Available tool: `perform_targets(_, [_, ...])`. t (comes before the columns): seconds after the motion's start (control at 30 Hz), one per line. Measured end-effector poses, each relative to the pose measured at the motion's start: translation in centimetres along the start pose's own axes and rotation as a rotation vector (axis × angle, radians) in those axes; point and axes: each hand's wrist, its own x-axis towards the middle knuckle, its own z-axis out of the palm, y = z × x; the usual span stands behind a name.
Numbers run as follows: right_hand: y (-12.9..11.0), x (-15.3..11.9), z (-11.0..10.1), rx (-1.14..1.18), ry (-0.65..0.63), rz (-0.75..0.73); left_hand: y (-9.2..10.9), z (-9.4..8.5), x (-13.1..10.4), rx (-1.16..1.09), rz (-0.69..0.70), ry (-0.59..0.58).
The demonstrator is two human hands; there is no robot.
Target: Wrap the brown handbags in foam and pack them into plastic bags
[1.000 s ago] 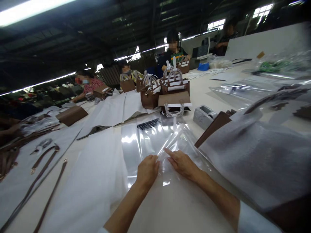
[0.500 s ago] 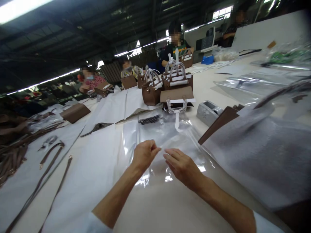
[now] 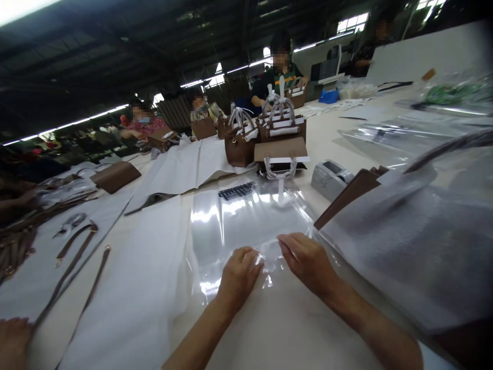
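Observation:
A clear plastic bag (image 3: 215, 231) lies spread on the table in front of me, shiny with reflections. My left hand (image 3: 241, 275) is closed on its near edge, the film bunched at thumb and fingertips. A little to the right, my right hand (image 3: 308, 261) pinches the same edge. On the bag's far part rests a dark ridged strip (image 3: 236, 191) of small pieces. Just behind it a brown handbag (image 3: 280, 149) lies tipped toward me, its handles wrapped in clear film.
More brown handbags (image 3: 241, 146) stand behind. A grey tape dispenser (image 3: 330, 177) and a wrapped brown bag (image 3: 416, 241) are at right. Straps (image 3: 77, 252) lie on white sheets at left. Another person's hand (image 3: 14, 336) shows at the lower left; co-workers sit across the table.
Both my hands have moved apart and the near edge of the plastic bag is now held between them. The film looks flatter and brighter. Another person's hand has come in at the lower left.

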Motion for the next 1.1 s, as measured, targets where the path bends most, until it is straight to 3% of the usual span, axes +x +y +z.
perform_targets(0.1, [0.8, 0.8, 2.1, -0.103, -0.162, 0.098, -2.2, 1.2, 0.8, 0.037, -0.1, 0.071])
perform_targets(0.2, [1.8, 1.2, 4.7, -0.224, -0.305, 0.161, -4.0, 1.7, 1.7, 0.053, -0.112, 0.076])
perform_targets(0.37, [2.5, 2.7, 6.6, -0.227, -0.356, 0.125, -5.2, 2.1, 2.3, 0.102, -0.131, 0.108])
perform_targets(0.6, [2.4, 3.4, 5.6, -0.171, -0.337, 0.035, -5.2, 1.2, 2.6, 0.095, 0.014, 0.026])
perform_targets(0.8, [2.9, 3.6, 3.6, -0.163, -0.24, 0.009, -4.7, -1.2, 2.1, 0.074, 0.072, -0.01])
perform_targets(0.93, [3.2, 4.0, 2.8, -0.164, -0.158, -0.005, -2.9, -2.2, 1.4, 0.052, 0.026, -0.025])
perform_targets(1.1, [2.4, 2.8, 2.0, -0.169, -0.022, -0.036, -1.0, -1.8, 1.3, -0.018, -0.121, -0.034])
